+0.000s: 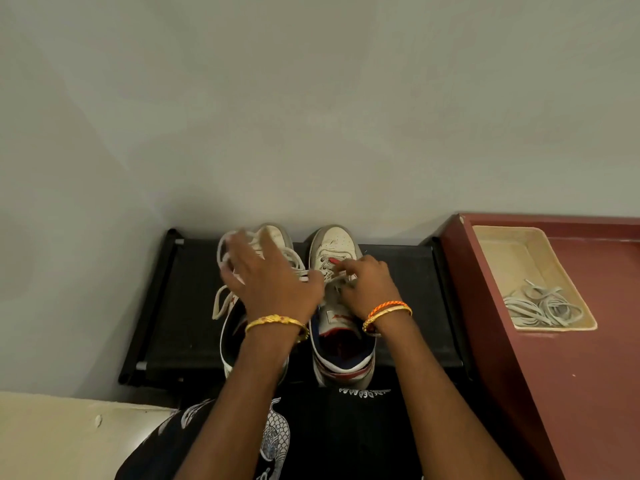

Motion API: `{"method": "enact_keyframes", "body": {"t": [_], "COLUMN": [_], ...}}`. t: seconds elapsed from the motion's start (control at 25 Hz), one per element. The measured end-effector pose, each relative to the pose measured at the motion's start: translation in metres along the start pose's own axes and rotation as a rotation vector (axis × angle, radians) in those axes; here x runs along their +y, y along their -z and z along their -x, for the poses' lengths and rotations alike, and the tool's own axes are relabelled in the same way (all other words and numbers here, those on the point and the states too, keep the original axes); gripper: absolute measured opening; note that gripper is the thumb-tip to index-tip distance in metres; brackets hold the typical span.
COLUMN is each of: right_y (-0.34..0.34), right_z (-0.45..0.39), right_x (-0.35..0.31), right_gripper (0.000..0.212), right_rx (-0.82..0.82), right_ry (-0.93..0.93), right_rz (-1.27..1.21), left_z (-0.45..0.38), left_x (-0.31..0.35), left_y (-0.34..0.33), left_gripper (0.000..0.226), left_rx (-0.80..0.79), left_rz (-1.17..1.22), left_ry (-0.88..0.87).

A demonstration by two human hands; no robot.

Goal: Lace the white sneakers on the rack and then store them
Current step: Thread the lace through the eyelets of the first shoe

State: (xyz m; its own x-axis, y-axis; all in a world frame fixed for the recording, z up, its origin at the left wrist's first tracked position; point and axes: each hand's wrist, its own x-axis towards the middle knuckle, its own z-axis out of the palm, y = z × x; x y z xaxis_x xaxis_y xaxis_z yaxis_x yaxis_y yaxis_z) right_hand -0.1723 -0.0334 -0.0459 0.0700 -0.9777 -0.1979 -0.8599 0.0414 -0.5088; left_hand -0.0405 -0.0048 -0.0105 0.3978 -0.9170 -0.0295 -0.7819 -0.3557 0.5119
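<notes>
— So where do the shoes sit?
— Both white sneakers point(334, 251) stand on the black rack point(408, 299) against the grey wall point(311, 116).
— Your hands?
— My left hand point(270, 282) lies spread over loose laces point(225, 258); my right hand point(369, 285) pinches a lace.
— Containers?
— A beige tray point(502, 244) on the red cabinet point(588, 375) holds spare laces point(540, 306), right of the rack's edge.
</notes>
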Motion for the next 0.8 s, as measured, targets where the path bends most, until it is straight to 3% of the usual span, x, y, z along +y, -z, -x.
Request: {"method": "enact_keyframes", "body": {"t": [0.12,0.2,0.32,0.48,0.64,0.72,0.8], "right_y": [-0.005,-0.01,-0.017,-0.015,-0.01,-0.003,0.007], "right_z": [-0.004,-0.008,-0.013,-0.013,-0.012,-0.017,-0.026], "right_x": [-0.007,-0.011,-0.016,-0.019,-0.004,0.01,0.024], "right_gripper": [0.034,0.033,0.032,0.032,0.017,0.009,0.011], "right_rx": [-0.018,0.038,0.095,0.064,0.233,0.306,0.207], "right_ry": [0.091,0.074,0.035,0.014,-0.155,-0.398,-0.703], "right_rz": [0.31,0.364,0.453,0.462,0.011,-0.409,-0.93], "left_z": [0.021,0.022,0.013,0.016,0.021,0.02,0.021], "left_x": [0.007,0.005,-0.002,0.002,0.0,-0.001,-0.001], "left_y": [-0.017,-0.027,-0.042,-0.048,-0.049,-0.053,-0.055], "left_gripper": [0.058,0.046,0.025,0.022,0.031,0.027,0.025], "left_rx": [-0.311,-0.322,-0.238,-0.256,-0.206,-0.188,-0.172], "left_rz": [-0.196,-0.16,0.097,0.337,0.388,0.383,0.388], "left_ry": [-0.174,-0.125,-0.031,0.059,0.05,0.043,0.053]}}
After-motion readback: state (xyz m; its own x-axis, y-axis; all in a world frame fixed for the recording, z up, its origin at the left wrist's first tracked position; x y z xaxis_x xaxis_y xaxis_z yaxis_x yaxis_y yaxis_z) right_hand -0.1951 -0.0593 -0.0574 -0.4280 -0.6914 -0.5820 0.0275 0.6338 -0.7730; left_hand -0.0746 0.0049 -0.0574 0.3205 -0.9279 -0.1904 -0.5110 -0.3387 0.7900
